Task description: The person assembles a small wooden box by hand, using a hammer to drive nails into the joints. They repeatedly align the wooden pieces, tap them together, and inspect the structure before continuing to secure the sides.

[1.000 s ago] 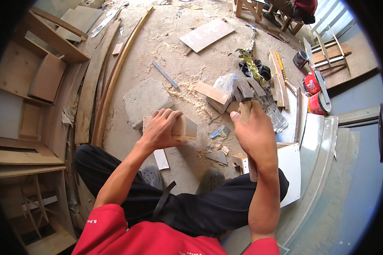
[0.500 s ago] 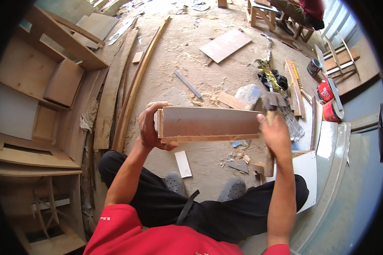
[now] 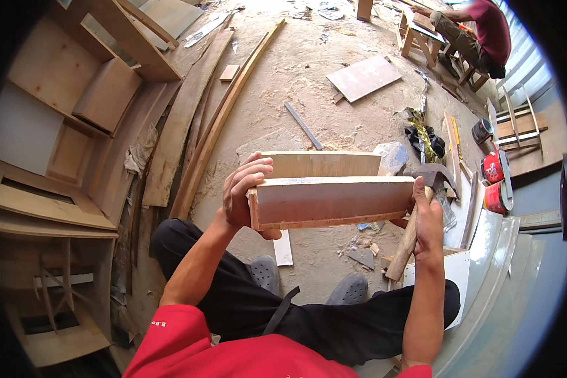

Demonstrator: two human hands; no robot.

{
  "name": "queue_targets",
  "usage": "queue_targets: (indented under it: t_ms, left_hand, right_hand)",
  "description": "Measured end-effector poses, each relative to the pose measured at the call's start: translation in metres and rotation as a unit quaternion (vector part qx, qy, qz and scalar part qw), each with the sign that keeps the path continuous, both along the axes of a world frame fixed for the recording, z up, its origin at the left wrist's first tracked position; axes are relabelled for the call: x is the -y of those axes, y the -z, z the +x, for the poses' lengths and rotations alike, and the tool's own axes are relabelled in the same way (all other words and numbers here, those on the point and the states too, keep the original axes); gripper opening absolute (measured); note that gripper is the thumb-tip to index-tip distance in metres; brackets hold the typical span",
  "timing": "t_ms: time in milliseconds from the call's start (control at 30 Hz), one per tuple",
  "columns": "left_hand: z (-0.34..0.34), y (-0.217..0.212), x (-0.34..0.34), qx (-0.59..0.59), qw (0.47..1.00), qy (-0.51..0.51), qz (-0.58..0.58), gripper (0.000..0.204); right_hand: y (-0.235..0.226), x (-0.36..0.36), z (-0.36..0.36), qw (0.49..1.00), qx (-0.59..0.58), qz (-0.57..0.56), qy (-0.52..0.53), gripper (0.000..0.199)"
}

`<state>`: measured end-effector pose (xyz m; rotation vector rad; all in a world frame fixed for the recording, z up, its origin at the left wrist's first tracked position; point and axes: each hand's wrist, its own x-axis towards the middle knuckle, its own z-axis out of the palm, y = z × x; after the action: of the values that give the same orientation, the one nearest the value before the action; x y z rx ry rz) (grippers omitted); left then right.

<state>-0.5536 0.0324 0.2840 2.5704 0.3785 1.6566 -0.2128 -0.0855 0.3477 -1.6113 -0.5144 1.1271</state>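
Two pale joined wooden boards (image 3: 331,201).

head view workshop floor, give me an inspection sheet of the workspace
surface: sawdust-covered floor.
job's things: wooden assembly lifted at chest height; hammer alongside its right end.
clutter: offcut board, metal strip, red cans, long bent strips.
hands: left hand grips the assembly's left end; right hand holds the hammer handle against the right end.
cables: nothing seen.
surroundings: plywood cabinet parts on the left; another person at the far right.

One head-worn fisheye looks steeply down, close over the sawdust floor (image 3: 309,82).
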Motion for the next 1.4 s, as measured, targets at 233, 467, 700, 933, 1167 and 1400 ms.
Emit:
queue_targets:
  t_ms: [233, 467, 700, 933, 1167, 1400]
  left_hand:
    - [0.011, 0.015, 0.014, -0.105, 0.982, -0.139, -0.08, 0.104]
    - [0.025, 0.054, 0.025, -0.136, 0.919, -0.102, -0.356, 0.086]
    - [0.041, 0.036, 0.031, 0.077, 0.892, 0.044, -0.442, 0.073]
    - [0.05, 0.005, 0.004, 0.148, 0.598, 0.069, -0.785, 0.094]
    - [0.059, 0.013, 0.0, 0.187, 0.617, 0.056, -0.762, 0.091]
    - [0.064, -0.007, 0.01, 0.286, 0.559, 0.125, -0.768, 0.073]
  right_hand:
    - [0.023, -0.009, 0.015, 0.982, -0.134, 0.07, 0.11, 0.04]
    - [0.046, -0.009, 0.026, 0.982, -0.025, 0.131, 0.137, 0.036]
    - [0.041, -0.004, 0.023, 0.96, -0.083, 0.231, 0.136, 0.02]
    - [0.048, -0.001, 0.043, 0.926, -0.126, 0.354, 0.039, 0.024]
    - [0.05, 0.004, 0.038, 0.942, -0.064, 0.328, -0.013, 0.03]
    - [0.047, 0.002, 0.026, 0.951, -0.067, 0.303, 0.005, 0.018]
